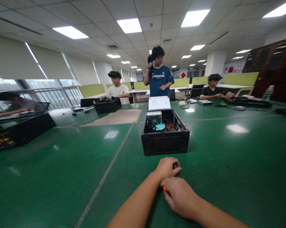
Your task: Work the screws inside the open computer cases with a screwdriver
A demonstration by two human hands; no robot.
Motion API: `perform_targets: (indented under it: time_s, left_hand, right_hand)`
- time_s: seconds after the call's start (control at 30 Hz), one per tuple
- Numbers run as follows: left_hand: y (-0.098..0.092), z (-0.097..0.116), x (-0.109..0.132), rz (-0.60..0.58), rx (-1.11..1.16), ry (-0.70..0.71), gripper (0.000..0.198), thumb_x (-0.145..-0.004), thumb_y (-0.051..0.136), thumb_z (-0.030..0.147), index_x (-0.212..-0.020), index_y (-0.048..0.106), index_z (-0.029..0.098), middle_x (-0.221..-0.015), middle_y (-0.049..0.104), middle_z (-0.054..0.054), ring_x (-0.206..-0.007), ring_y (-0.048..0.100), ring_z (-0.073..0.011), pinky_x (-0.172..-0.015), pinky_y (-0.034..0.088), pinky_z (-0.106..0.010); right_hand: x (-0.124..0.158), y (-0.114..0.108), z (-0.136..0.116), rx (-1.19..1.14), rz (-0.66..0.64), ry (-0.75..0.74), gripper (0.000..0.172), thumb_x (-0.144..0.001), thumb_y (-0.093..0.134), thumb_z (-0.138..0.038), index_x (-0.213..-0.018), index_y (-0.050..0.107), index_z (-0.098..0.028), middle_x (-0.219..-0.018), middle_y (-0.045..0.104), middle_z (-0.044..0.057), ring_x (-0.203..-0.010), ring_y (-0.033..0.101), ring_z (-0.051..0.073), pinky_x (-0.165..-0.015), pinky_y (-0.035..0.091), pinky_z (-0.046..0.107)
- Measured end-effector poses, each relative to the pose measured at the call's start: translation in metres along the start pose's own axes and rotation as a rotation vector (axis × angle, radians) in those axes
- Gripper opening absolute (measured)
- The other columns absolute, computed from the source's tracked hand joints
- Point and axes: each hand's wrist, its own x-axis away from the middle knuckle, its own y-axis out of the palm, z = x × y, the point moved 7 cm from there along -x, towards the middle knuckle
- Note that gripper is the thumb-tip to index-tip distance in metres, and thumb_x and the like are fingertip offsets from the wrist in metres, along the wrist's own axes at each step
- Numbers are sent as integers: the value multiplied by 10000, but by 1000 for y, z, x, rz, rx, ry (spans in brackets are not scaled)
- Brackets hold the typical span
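My left hand (168,167) rests on the green table with its fingers curled in. A dark hollow shows between thumb and fingers, and I see nothing held there. Just nearer to me, my right hand (181,194) is closed and touches the left wrist. A small orange piece (165,189) sticks out from its fingers; the rest of that thing is hidden. Beyond both hands stands an open black computer case (165,143), apart from them. Inside it are a turquoise fan (158,126), a power supply with a black grille (154,119) and coloured wires (169,125).
A white box (159,103) stands behind the case. Brown sheet material (116,117) lies left of it on the green table (228,177). Another black case (31,128) is at far left, one more (107,105) before a seated person (118,90). One person stands (159,80); others sit at both sides.
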Motion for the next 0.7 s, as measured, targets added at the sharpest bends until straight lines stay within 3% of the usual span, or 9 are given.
perform_targets:
  time_s: [0.43,0.7]
  left_hand:
    - [-3,0,0,24,14,14,235,-947,593,373,-1003,639,149,-962,656,-50,-874,635,-187,-813,540,-393]
    - [-17,8,5,132,73,49,315,-934,598,451,-917,671,146,-819,674,-19,-735,638,-158,-714,535,-338]
  right_hand:
    - [1,-1,-2,31,-11,4,179,-893,477,-204,-1024,596,-219,-989,683,21,-928,613,205,-803,389,301]
    - [1,-3,-7,98,-32,14,215,-886,452,-191,-1059,578,-209,-987,703,52,-893,635,239,-759,386,331]
